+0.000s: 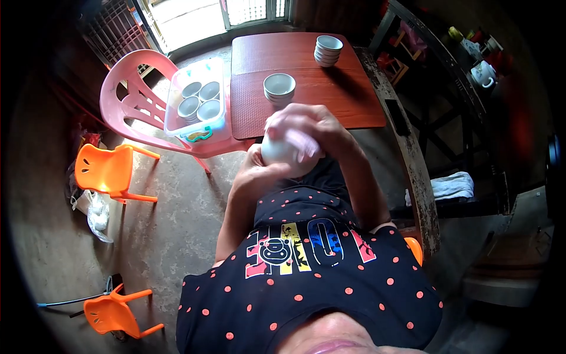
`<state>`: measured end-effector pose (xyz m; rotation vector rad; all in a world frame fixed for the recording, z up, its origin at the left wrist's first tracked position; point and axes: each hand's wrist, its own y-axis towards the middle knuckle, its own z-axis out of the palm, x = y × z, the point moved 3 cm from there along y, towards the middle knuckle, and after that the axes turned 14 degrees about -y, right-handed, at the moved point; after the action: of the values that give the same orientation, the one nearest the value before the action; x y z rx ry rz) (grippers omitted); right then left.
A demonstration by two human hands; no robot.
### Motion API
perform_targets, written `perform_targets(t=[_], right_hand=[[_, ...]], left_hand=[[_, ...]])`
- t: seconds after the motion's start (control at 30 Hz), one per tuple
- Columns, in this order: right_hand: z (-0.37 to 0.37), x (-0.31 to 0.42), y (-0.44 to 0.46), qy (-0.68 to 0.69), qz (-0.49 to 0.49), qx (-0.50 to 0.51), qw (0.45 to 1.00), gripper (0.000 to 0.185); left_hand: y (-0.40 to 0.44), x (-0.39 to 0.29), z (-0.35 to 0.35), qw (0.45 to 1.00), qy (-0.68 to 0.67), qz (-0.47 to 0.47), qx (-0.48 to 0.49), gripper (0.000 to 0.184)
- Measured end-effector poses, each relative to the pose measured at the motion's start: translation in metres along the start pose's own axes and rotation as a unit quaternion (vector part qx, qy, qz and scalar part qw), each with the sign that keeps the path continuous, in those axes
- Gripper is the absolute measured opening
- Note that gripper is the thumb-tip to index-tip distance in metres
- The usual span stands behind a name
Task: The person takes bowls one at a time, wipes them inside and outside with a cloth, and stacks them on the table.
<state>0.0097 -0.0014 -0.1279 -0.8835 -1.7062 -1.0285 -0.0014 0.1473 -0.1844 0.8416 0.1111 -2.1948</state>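
In front of my body, below the table's near edge, my left hand [263, 171] is closed round the side of a white bowl [276, 152]. My right hand [312, 121] curls over the bowl, blurred by motion, with a pale pink cloth [303, 145] in its fingers against the bowl. Just beyond my hands, a short stack of bowls [279, 86] stands on the red-brown table [259, 56]. A taller stack of bowls [327, 52] is near the far right edge. My hands hide part of the held bowl.
A clear plastic box [171, 127] with several stacks of bowls rests on a pink chair [112, 97] left of the table. Orange small chairs [103, 171] stand on the floor at left. A worn wooden beam [407, 153] runs along the right, beside a white towel [453, 187].
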Motion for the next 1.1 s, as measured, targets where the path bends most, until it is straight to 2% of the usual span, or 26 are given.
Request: perform_targets(t=[0.07,0.1,0.2,0.23,0.3,0.33,0.37,0.47,0.5,0.53,0.6,0.67,0.7,0.73,0.8,0.87,0.93,0.97,1.0,1.07,1.1], right_hand=[[0.005,0.025,0.002,-0.255,-0.028,0.049,0.965,0.028],[0.004,0.023,0.004,-0.281,-0.039,0.063,0.957,0.026],[0.003,0.008,0.005,-0.162,-0.093,0.056,0.981,0.025],[0.001,-0.018,0.003,0.021,-0.072,0.044,0.996,0.031],[0.006,-0.062,-0.009,0.227,-0.115,-0.067,0.965,0.053],[0.018,-0.071,-0.011,0.376,-0.103,-0.122,0.913,0.059],[0.022,-0.068,-0.015,0.37,-0.137,-0.139,0.908,0.064],[0.005,-0.071,-0.015,0.275,-0.098,-0.098,0.951,0.06],[0.002,-0.05,-0.008,0.215,-0.013,-0.034,0.976,0.048],[-0.002,-0.028,-0.002,0.146,0.063,0.042,0.986,0.039],[0.003,0.01,0.005,-0.126,-0.036,0.045,0.99,0.035],[0.005,0.014,0.008,-0.097,-0.124,0.003,0.988,0.028],[0.006,0.011,0.005,-0.128,-0.175,-0.032,0.976,0.028],[0.012,0.009,-0.001,-0.162,-0.201,-0.079,0.963,0.029],[0.023,0.004,-0.014,-0.232,-0.239,-0.181,0.925,0.035],[0.043,-0.016,-0.025,-0.351,-0.23,-0.314,0.851,0.038],[0.045,-0.014,-0.026,-0.362,-0.232,-0.319,0.845,0.039],[0.045,-0.011,-0.026,-0.368,-0.233,-0.323,0.84,0.039],[0.041,-0.004,-0.022,-0.382,-0.281,-0.262,0.841,0.04],[0.02,0.008,-0.005,-0.406,-0.368,-0.137,0.825,0.042],[0.013,0.005,0.006,-0.35,-0.412,-0.088,0.836,0.035]], left_hand=[[-0.003,0.006,-0.012,0.997,0.074,0.013,0.004,0.057],[-0.004,0.002,-0.005,0.993,0.11,0.029,-0.019,0.052],[-0.008,0.0,-0.011,0.981,0.192,0.021,0.028,0.04],[-0.007,-0.001,-0.006,0.978,0.209,0.016,-0.01,0.031],[-0.002,0.001,-0.008,0.981,0.189,0.03,-0.02,0.03],[0.0,0.002,-0.009,0.983,0.179,0.036,-0.026,0.029],[0.001,0.002,-0.005,0.984,0.171,0.042,-0.022,0.03],[0.001,0.004,-0.013,0.994,0.105,-0.01,0.011,0.034],[0.0,-0.001,-0.001,0.999,0.018,0.001,0.04,0.038],[-0.004,-0.002,-0.004,0.999,-0.036,-0.02,0.026,0.04],[-0.005,0.001,-0.011,0.999,-0.031,0.005,0.04,0.042],[-0.002,0.001,-0.011,0.989,-0.136,0.046,0.038,0.045],[0.0,0.001,-0.01,0.979,-0.19,0.067,0.037,0.046],[0.001,0.0,-0.011,0.955,-0.275,0.096,0.061,0.049],[0.001,0.002,-0.022,0.893,-0.444,0.064,0.031,0.049],[-0.001,0.002,-0.021,0.93,-0.31,0.184,0.064,0.05],[0.001,0.003,-0.026,0.935,-0.297,0.182,0.064,0.051],[0.004,0.003,-0.037,0.926,-0.353,0.122,0.044,0.052],[0.006,0.004,-0.042,0.911,-0.408,0.061,0.024,0.052],[0.006,-0.005,-0.03,0.952,-0.295,0.048,0.061,0.049],[0.005,-0.005,-0.028,0.967,-0.244,0.033,0.063,0.049]])
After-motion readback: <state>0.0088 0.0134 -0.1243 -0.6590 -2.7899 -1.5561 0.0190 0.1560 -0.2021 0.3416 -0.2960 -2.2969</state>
